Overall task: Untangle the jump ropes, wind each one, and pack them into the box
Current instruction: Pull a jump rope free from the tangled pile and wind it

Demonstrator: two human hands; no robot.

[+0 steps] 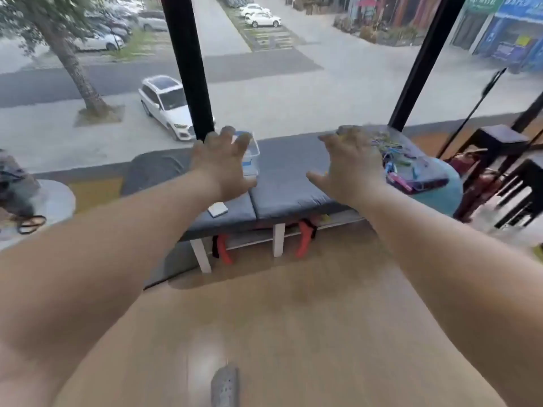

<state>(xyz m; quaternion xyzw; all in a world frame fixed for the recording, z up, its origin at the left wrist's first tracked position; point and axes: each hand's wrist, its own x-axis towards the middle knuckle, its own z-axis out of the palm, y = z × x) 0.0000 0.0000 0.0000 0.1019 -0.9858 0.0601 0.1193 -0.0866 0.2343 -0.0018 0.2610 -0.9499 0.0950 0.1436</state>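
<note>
A tangled heap of jump ropes (402,163) in blue, pink, green and purple lies at the right end of a grey cushioned bench (288,183) by the window. A clear plastic box (251,160) stands near the bench's middle, partly hidden behind my left hand (223,163). My right hand (349,165) is stretched out in the air just left of the ropes. Both hands have spread fingers, hold nothing and touch nothing. The frame is blurred.
A small white card (218,209) lies on the bench's front left. Orange and black items (305,236) hang under the bench. A teal ball (437,195) and dark stools (499,160) stand at the right, a round table (50,207) at the left. Wooden floor stretches before the bench.
</note>
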